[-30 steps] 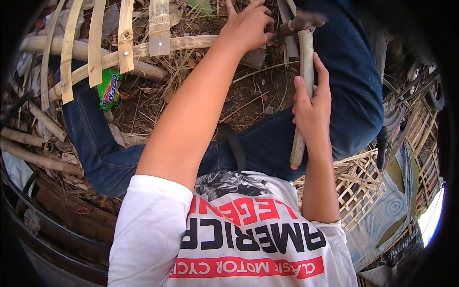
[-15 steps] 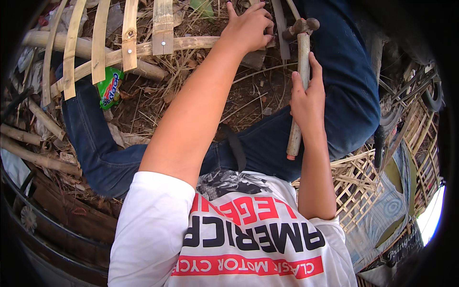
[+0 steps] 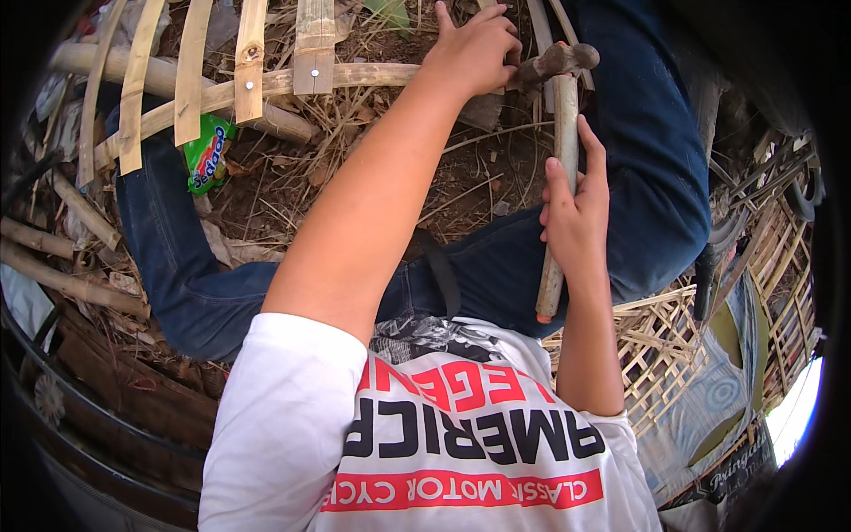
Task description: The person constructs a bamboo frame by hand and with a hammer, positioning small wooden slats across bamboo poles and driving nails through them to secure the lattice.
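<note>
My right hand (image 3: 578, 208) is wrapped round the wooden handle (image 3: 566, 115) of a hammer, its index finger stretched along the side. The steel hammer head (image 3: 558, 62) is just right of my left hand (image 3: 474, 55). That hand bends over the bamboo rail (image 3: 372, 74), its fingers curled about a bamboo slat whose tip shows at the top edge; the fingers hide most of it. Left of it, several flat bamboo slats cross the rail. The nearest slat (image 3: 314, 44) and the one beside it (image 3: 251, 58) each show a shiny nail head.
A green snack packet (image 3: 208, 152) lies beside my jeans-clad leg (image 3: 164, 239). Dry straw and leaves cover the soil. Thick bamboo poles (image 3: 75, 284) lie at left, and a woven bamboo lattice (image 3: 660, 355) at right. My other bent leg (image 3: 651, 177) flanks the hammer.
The hammer has dropped slightly toward me with my right hand, and its head is now closer to my left hand. My left hand keeps its place on the rail; the view has shifted a little.
</note>
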Demonstrator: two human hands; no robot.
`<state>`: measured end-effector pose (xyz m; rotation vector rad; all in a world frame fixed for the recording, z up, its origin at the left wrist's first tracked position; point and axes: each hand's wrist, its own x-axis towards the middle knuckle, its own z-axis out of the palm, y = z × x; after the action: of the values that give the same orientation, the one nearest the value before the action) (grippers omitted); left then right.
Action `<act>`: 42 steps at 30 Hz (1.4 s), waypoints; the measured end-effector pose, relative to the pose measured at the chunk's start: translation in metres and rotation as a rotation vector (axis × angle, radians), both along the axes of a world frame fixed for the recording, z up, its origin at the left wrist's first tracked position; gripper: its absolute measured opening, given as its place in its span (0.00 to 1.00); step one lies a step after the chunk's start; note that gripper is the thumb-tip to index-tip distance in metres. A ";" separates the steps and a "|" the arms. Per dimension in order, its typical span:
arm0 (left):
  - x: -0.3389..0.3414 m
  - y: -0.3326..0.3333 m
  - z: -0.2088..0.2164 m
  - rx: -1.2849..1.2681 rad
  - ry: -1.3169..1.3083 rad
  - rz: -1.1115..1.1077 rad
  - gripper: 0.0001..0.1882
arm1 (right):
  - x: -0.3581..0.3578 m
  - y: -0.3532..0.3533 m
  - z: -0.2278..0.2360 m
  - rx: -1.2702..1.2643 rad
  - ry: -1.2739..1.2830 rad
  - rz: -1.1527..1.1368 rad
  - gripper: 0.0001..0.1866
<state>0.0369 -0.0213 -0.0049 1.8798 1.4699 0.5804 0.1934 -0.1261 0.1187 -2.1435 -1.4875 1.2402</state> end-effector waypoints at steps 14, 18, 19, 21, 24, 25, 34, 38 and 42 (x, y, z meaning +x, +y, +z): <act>0.008 0.002 -0.011 -0.014 0.057 0.005 0.03 | 0.010 0.022 -0.029 0.090 -0.171 -0.012 0.28; 0.007 -0.001 -0.016 -0.007 0.062 0.028 0.05 | -0.003 0.017 -0.019 0.077 -0.059 -0.026 0.27; 0.006 -0.002 -0.020 0.014 0.072 0.028 0.03 | -0.003 0.010 -0.018 0.036 0.004 -0.069 0.28; 0.002 -0.001 -0.021 0.032 0.086 0.037 0.02 | -0.005 0.004 -0.016 0.029 0.080 -0.093 0.28; 0.007 -0.002 -0.020 0.039 0.091 0.032 0.02 | -0.005 0.000 -0.010 0.036 0.105 -0.122 0.29; 0.008 0.000 -0.019 0.032 0.094 0.026 0.03 | -0.006 0.000 -0.009 0.060 0.113 -0.133 0.29; 0.007 -0.001 -0.023 0.051 0.081 0.037 0.04 | 0.000 0.002 -0.018 0.049 0.144 -0.053 0.29; 0.010 0.001 -0.024 0.044 0.113 0.034 0.05 | 0.000 0.005 -0.016 0.113 0.150 -0.144 0.29; 0.007 0.000 -0.019 0.018 0.133 0.031 0.05 | 0.003 0.007 -0.013 0.022 0.132 -0.066 0.28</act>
<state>0.0437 -0.0211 -0.0240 1.9447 1.5861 0.4928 0.1963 -0.1192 0.1061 -2.0374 -1.3591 1.3079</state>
